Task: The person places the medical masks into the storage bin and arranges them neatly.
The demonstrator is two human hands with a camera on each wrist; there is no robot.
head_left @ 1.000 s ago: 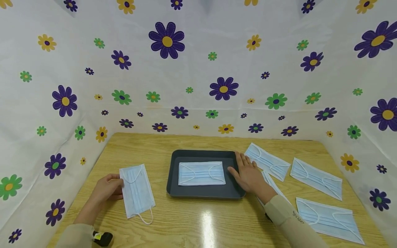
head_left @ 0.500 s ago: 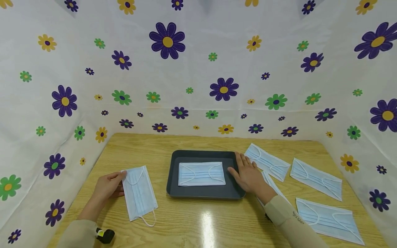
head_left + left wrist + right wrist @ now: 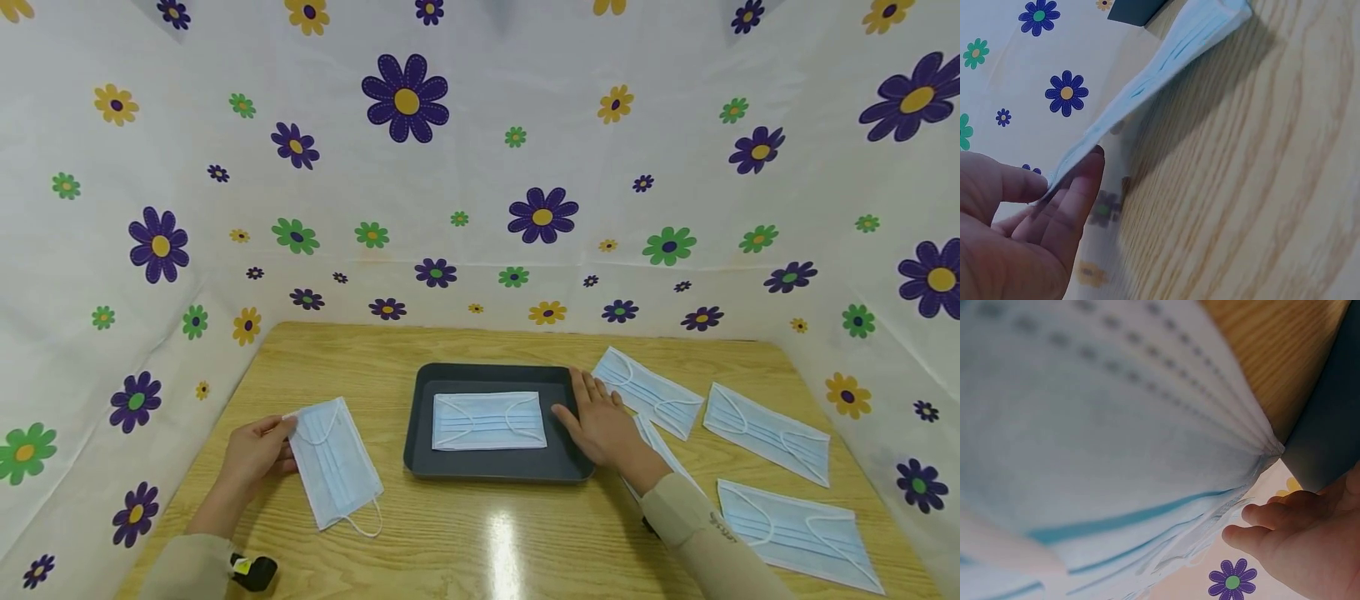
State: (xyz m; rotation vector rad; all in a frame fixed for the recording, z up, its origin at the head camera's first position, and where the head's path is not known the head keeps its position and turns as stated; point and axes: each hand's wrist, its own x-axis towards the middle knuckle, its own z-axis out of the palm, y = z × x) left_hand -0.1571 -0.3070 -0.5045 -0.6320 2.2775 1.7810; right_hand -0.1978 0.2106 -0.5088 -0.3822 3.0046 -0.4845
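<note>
At the table's left, my left hand pinches a pale blue face mask by its upper left corner, thumb above and fingers beneath. In the left wrist view that mask slants up off the wood, its near edge between thumb and fingers. One ear loop dangles from its lower end. My right hand rests on the right rim of a dark grey tray, fingers extended. A second face mask lies flat inside the tray. Beneath my right forearm a further mask is partly hidden; it looms large in the right wrist view.
Right of the tray lie more face masks: one at the back, one at the far right and one near the front right. A white flowered cloth walls the wooden table at the back and sides.
The mask in my left hand has tilted and shifted slightly, its lower end swinging a little to the right. My left hand's grip has moved to the mask's corner. The right hand stays put.
</note>
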